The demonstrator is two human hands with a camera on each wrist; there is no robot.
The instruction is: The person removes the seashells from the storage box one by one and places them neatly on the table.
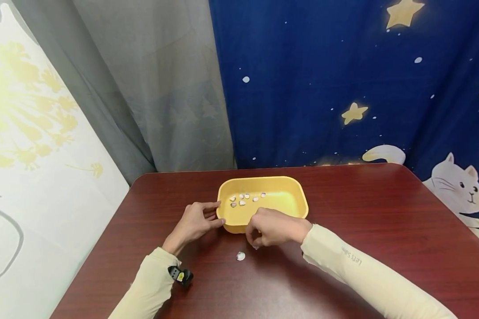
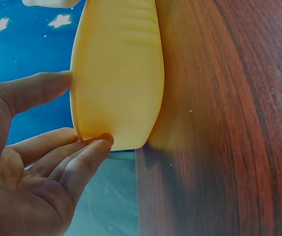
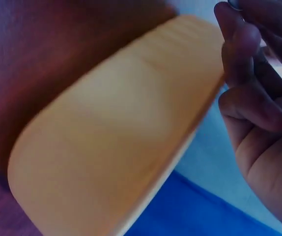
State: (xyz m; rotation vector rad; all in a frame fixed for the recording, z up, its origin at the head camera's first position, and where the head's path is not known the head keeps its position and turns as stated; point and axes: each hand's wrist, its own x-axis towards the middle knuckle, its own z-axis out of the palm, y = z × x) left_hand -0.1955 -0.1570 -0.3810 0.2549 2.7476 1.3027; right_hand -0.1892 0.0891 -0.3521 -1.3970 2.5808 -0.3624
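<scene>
A yellow plastic basin (image 1: 281,226) lies on the table with several small pale seashells (image 1: 242,203) inside, mostly toward its left. My left hand (image 1: 195,223) holds the basin's left end, thumb at the near corner and fingers along the side; in the left wrist view the thumb and fingertips meet its rim. In front of the basin, my right hand (image 1: 273,227) pinches a small shell (image 1: 256,247) between thumb and fingers, low over the table. That shell is mostly hidden by the fingertips. Another white shell (image 1: 241,256) lies on the table just left of it.
The dark red wooden table (image 1: 355,199) has rounded far corners. Behind it hang a grey curtain (image 1: 175,110) and a blue one (image 1: 295,88) with stars and a cat. A black strap device (image 1: 181,276) is on the left wrist.
</scene>
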